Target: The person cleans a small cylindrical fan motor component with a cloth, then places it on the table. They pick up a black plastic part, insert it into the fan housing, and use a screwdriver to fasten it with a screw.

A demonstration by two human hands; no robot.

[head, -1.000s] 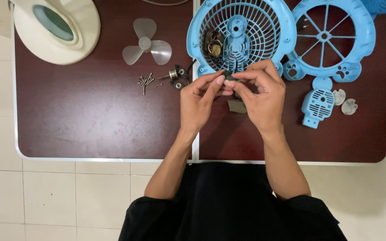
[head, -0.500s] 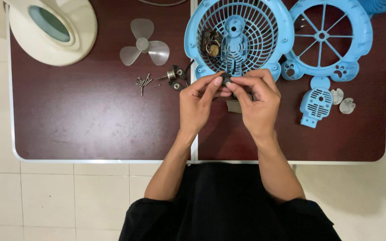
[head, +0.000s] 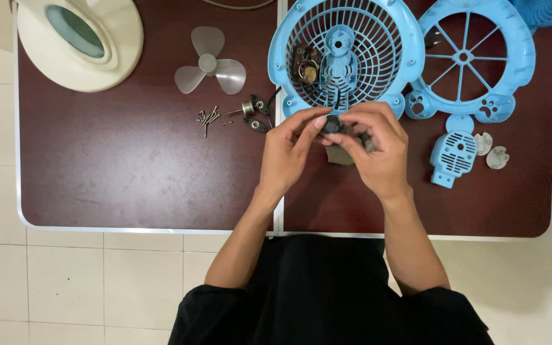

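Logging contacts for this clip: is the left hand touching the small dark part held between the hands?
Touching. The head view shows the left hand fingertips pinching the small dark part, with the right hand gripping it too.

even bright overhead light, soft shadows, sharp focus

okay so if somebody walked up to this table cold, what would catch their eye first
Probably the bright blue fan grille at the top centre of the dark red table, with a second blue spoked frame to its right. Just below the grille, the left hand and right hand pinch a small dark part together. A pale fan blade lies left of the grille.
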